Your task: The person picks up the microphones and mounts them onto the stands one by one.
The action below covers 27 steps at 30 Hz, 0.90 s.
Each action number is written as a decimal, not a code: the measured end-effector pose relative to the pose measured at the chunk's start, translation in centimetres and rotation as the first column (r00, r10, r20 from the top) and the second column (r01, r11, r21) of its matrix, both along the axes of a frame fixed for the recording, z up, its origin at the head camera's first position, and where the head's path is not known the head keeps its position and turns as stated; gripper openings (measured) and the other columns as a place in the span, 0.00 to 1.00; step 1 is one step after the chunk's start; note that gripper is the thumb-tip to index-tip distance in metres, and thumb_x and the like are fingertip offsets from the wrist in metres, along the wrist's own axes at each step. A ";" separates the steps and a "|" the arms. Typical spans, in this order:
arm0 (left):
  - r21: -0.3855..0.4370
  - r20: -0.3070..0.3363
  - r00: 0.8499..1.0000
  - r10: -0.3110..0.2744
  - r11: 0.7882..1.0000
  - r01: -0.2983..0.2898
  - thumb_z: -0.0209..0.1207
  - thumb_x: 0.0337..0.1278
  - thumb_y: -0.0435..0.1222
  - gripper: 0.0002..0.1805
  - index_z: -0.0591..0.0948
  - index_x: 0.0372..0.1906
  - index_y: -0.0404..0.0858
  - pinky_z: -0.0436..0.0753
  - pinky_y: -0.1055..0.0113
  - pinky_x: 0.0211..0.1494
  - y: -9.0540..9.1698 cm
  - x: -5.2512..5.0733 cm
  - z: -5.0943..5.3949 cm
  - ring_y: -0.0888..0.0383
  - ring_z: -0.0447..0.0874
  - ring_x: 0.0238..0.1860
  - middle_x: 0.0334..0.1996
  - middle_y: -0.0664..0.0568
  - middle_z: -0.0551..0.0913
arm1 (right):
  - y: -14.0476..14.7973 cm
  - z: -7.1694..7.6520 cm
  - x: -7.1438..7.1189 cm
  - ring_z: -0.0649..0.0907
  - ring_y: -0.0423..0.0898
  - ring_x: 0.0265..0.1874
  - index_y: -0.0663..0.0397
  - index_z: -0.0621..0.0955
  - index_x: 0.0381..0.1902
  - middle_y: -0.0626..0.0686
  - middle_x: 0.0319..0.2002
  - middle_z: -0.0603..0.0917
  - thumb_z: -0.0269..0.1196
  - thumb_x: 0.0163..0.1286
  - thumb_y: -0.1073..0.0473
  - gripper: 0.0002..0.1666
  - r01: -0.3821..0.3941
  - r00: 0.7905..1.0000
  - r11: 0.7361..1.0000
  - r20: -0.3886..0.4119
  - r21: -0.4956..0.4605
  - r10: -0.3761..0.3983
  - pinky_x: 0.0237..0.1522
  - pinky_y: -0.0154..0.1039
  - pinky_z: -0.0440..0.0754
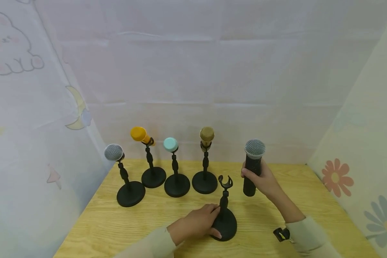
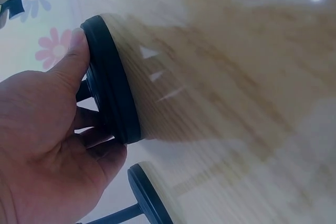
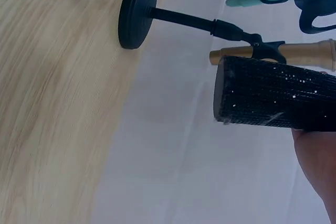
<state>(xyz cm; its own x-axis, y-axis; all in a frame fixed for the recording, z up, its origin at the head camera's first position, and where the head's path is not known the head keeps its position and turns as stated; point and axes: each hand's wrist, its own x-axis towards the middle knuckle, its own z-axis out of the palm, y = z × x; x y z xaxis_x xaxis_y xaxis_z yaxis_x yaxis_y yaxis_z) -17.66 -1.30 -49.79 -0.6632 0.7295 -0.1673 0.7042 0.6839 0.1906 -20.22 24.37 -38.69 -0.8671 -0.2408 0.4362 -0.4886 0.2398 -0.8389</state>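
My right hand point(image 1: 266, 179) grips a black microphone point(image 1: 253, 165) with a silver mesh head, held upright above the table on the right. In the right wrist view the dark, speckled handle point(image 3: 273, 94) fills the right side, with part of the hand point(image 3: 316, 163) below it. My left hand point(image 1: 196, 223) holds the round base of a black microphone stand point(image 1: 227, 226) near the front. Its thumb and fingers clasp the base's rim point(image 2: 113, 80) in the left wrist view. At the top of that stand, the forked clip point(image 1: 225, 182) has nothing in it.
Behind stand several microphones on black stands: a silver-headed one point(image 1: 114, 153), an orange one point(image 1: 139, 134), a mint one point(image 1: 171, 144) and a gold one point(image 1: 207, 134). The wooden table point(image 1: 96, 229) meets patterned cloth walls point(image 1: 193, 71) behind and at the sides.
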 end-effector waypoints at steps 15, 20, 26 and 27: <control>-0.001 0.009 1.000 0.004 1.000 -0.004 0.56 0.59 0.67 0.49 0.63 0.78 0.43 0.77 0.66 0.65 -1.8 1.0 -0.3 0.57 0.61 0.76 0.78 0.52 0.60 | -2.0 -0.7 -0.3 0.85 0.44 0.42 0.61 0.73 0.59 0.56 0.44 0.81 0.60 0.72 0.74 0.20 -0.115 0.991 0.988 -0.074 -0.102 0.108 0.49 0.36 0.84; -0.017 0.024 1.000 0.001 1.000 0.000 0.54 0.61 0.66 0.48 0.63 0.79 0.43 0.75 0.67 0.67 -2.2 1.5 -0.1 0.58 0.58 0.78 0.79 0.53 0.57 | -2.8 -0.5 0.1 0.84 0.48 0.41 0.62 0.72 0.63 0.58 0.44 0.81 0.58 0.72 0.76 0.24 -0.147 0.986 0.980 -0.095 -0.136 0.134 0.49 0.36 0.84; -0.033 0.026 1.000 -0.002 0.999 0.003 0.54 0.62 0.66 0.48 0.62 0.79 0.42 0.75 0.69 0.67 -2.4 1.8 0.4 0.59 0.55 0.79 0.80 0.53 0.55 | -3.7 -0.1 0.4 0.85 0.48 0.43 0.55 0.72 0.66 0.61 0.44 0.80 0.58 0.72 0.76 0.27 -0.184 0.979 0.973 -0.119 -0.139 0.168 0.51 0.36 0.84; -0.036 0.023 1.000 -0.001 0.999 0.002 0.53 0.62 0.66 0.48 0.62 0.79 0.42 0.75 0.69 0.66 -2.4 1.9 0.3 0.59 0.54 0.79 0.80 0.53 0.55 | -3.8 -0.1 0.4 0.85 0.46 0.44 0.55 0.72 0.65 0.62 0.44 0.80 0.58 0.72 0.76 0.27 -0.187 0.977 0.974 -0.132 -0.129 0.170 0.51 0.36 0.83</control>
<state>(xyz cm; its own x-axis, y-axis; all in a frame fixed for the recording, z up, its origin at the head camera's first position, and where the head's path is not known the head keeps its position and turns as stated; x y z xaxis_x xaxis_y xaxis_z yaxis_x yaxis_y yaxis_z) -15.80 -3.72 -49.44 -0.6580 0.7235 -0.2087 0.7007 0.6898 0.1820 -19.80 20.57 -38.74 -0.7556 -0.3158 0.5738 -0.6111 0.0244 -0.7912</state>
